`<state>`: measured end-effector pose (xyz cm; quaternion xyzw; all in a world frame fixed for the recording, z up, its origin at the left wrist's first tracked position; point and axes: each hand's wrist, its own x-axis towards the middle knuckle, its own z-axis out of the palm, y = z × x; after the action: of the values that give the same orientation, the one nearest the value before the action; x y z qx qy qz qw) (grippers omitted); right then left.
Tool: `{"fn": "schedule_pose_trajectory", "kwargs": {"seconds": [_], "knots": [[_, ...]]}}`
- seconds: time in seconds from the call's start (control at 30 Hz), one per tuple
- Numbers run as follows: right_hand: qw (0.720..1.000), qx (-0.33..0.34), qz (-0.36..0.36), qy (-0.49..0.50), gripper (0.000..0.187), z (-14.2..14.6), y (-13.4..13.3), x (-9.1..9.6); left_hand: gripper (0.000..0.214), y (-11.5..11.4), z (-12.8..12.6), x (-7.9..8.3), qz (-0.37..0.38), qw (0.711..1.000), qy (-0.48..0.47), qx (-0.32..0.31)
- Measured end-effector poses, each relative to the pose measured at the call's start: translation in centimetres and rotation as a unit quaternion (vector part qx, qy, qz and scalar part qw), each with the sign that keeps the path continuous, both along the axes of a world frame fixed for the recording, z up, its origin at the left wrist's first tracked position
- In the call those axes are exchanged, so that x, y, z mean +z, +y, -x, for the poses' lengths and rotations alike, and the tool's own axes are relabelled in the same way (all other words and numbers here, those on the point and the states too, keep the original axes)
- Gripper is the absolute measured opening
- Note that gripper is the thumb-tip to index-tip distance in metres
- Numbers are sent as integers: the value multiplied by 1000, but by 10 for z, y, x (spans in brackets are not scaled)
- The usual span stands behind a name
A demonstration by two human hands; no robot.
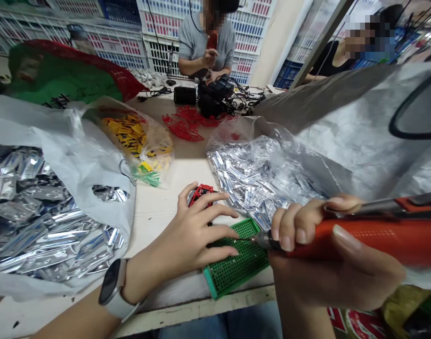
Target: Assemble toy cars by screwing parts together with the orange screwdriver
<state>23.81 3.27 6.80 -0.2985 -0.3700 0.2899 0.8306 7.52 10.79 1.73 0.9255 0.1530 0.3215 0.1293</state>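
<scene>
My right hand [328, 254] is wrapped around an orange-red electric screwdriver [345, 238]. Its thin bit points left, over a green perforated tray [232, 269] near the table's front edge. With fingers apart, my left hand [197, 228] hovers at the tray's left part, its fingertips close to the bit. A red and black piece [202, 190] shows just behind my left hand, partly covered by it. Whether my left fingers touch anything in the tray is hidden.
Sacks of shiny metal parts stand left [52, 235] and right [261, 174]. Behind are a bag of yellow pieces [130, 136], red lattice parts [187, 125] and black devices with cables [215, 94]. Another person [208, 42] sits opposite, a second person [335, 59] at right.
</scene>
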Motion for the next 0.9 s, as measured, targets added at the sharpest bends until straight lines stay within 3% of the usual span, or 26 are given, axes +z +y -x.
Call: {"fn": "schedule_pose_trajectory", "kwargs": {"seconds": [0.37,0.9], "knots": [[1000,10,17,11,17,2,-7,4,3,-3,-3,-3,47,999,-1,6],[1000,-5,6,6,16,6,-5,4,4,-4,-4,-6,96,995,23,-7]]}}
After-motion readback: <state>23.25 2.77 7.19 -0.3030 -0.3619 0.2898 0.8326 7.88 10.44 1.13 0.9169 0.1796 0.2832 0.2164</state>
